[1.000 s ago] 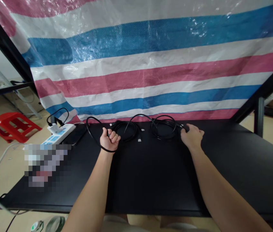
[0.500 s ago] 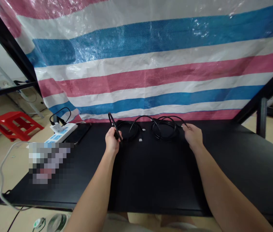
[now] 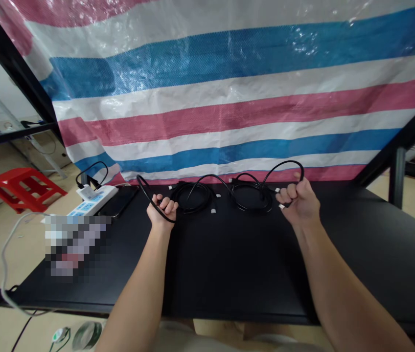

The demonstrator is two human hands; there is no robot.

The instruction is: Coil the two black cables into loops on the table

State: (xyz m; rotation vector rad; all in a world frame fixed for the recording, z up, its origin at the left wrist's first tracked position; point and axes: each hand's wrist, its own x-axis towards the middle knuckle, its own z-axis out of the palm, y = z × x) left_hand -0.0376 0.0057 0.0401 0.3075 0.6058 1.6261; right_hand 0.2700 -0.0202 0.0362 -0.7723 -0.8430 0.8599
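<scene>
Two hands, two black cable coils on the table (image 3: 229, 274).
Left hand (image 3: 161, 211) is closed around one cable (image 3: 148, 193); right hand (image 3: 299, 203) grips one cable loop (image 3: 284, 166).

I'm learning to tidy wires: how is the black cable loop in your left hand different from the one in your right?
The thin black cable loop in the left hand sweeps out leftward and low, near the black table; the thin black cable loop in the right hand arches up above the fist. The left loop leads to the left coil, the right loop to the right coil. Both are black and gripped in closed hands.
</scene>
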